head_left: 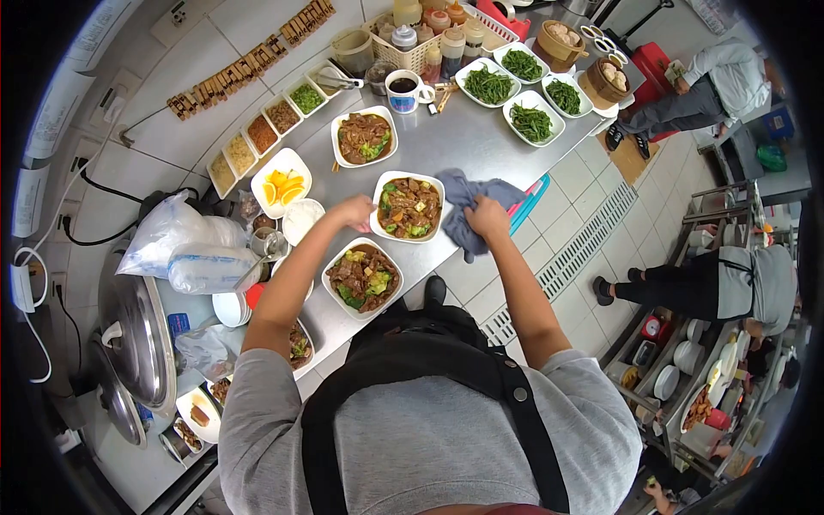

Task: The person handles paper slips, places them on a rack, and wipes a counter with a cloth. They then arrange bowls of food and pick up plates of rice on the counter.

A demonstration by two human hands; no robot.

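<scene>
Four white dishes of green beans (524,93) are sitting at the far end of the steel counter (463,142). A mug of dark liquid (403,89) is standing beside a basket of sauce bottles (429,39). A dish of orange slices (281,184) is lying near condiment trays (262,133). Two bamboo steamers (584,60) are resting beyond the beans.

Bare steel counter (463,142) lies open between the meat plates (408,207) and green-bean dishes (531,122).

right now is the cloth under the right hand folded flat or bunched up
Bunched up. The grey cloth lies crumpled in loose folds on the steel counter, with the right hand pressing on it beside the plate of food.
</scene>
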